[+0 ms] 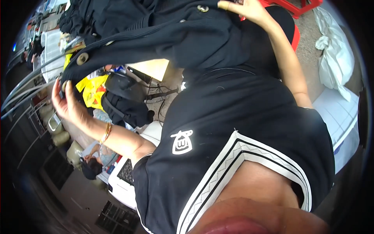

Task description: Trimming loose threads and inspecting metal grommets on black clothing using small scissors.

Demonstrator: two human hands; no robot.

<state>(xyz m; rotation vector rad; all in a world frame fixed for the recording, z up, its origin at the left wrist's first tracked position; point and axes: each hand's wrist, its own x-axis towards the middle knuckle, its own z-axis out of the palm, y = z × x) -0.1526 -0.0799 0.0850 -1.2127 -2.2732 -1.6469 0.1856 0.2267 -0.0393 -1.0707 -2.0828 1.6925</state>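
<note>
A black knitted cardigan [187,43] with a ribbed band spreads across my lap and stretches off to the left. Large buttons sit along its band, one brownish button [82,59] near the left end and another button [202,7] at the top. My left hand [70,103], with a gold bangle at the wrist, pinches the band's end between thumb and fingers, holding it up. At the cardigan's far right, my right hand [251,11] rests against the cloth with its thumb stretched out. The frame's upper edge cuts off part of that hand.
Beyond the cardigan are a yellow plastic bag [92,91] and a black bag [124,97]. A red plastic stool [306,8] and a tied white sack [331,50] stand at right. White equipment [122,187] is beside my left arm; another person [95,162] sits further left.
</note>
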